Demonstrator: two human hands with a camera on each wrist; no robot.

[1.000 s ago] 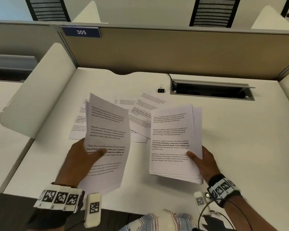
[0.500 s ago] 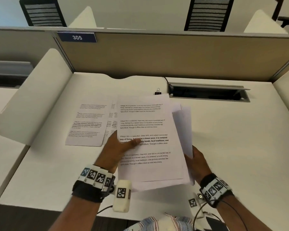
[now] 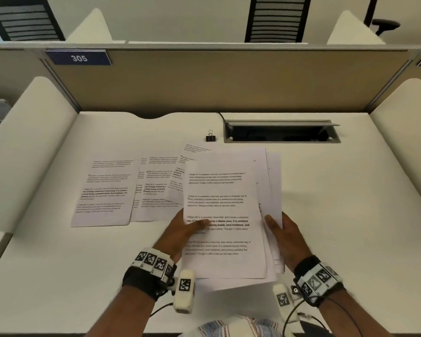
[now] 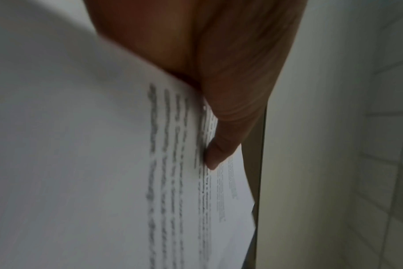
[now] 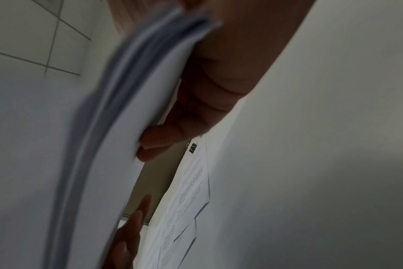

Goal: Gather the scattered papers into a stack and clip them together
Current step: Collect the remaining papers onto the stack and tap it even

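A stack of printed papers (image 3: 224, 190) is held above the white desk (image 3: 338, 203), tilted toward me. My left hand (image 3: 180, 229) grips its left edge, thumb on the top sheet (image 4: 127, 163). My right hand (image 3: 284, 237) grips the right edge, thumb on top, fingers (image 5: 159, 142) under the stack (image 5: 117, 127). Several loose sheets (image 3: 105, 190) lie spread on the desk to the left, partly overlapping. A black binder clip (image 3: 210, 136) stands beyond the papers, also in the right wrist view as the clip (image 5: 192, 147).
A recessed cable box (image 3: 281, 131) is set in the desk right of the clip. A tan partition (image 3: 216, 79) with a "305" label closes the back. White side panels (image 3: 27, 147) flank the desk.
My left hand carried its sheets rightward and laid them onto the pile in my right hand; both hands now hold one combined stack. The loose sheets on the desk stayed put.
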